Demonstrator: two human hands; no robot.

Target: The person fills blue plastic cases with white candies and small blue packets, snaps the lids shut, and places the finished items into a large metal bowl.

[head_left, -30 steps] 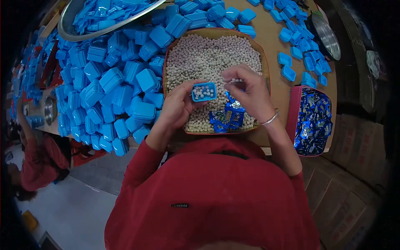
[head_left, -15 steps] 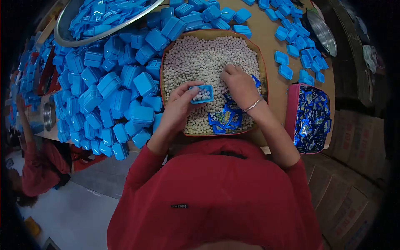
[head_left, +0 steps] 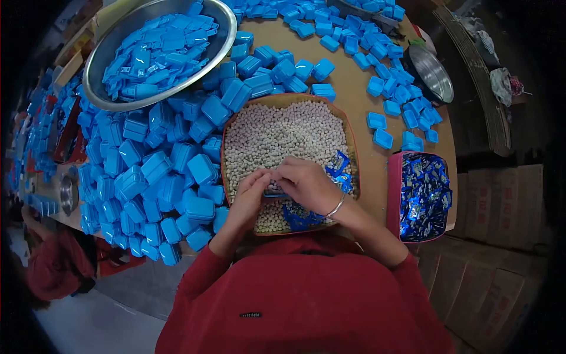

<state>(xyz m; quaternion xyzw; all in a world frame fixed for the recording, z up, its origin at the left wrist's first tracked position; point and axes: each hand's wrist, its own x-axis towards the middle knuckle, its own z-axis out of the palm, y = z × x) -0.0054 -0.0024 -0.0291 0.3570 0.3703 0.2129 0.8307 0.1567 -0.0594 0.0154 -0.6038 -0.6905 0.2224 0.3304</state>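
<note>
My left hand [head_left: 250, 193] holds a small blue box [head_left: 275, 194] over a tray of pale round pellets [head_left: 289, 130]. Most of the box is hidden by my fingers. Over the top of the box, my right hand [head_left: 306, 184] has its fingertips pressed together, touching the left fingertips; whatever they pinch is too small to name. Shiny blue packets [head_left: 303, 217] lie on the pellets under and beside my right wrist.
Closed blue boxes [head_left: 156, 168] are heaped left of the tray. A metal bowl [head_left: 232, 36] of flat blue pieces stands behind them. Open blue boxes [head_left: 383, 139] and a pink-edged container [head_left: 394, 197] of packets are on the right. A co-worker [head_left: 62, 262] is at far left.
My right hand has come from the pellets to the box in my left hand. The view has shifted, so the table sits lower and more of the metal bowl shows.
</note>
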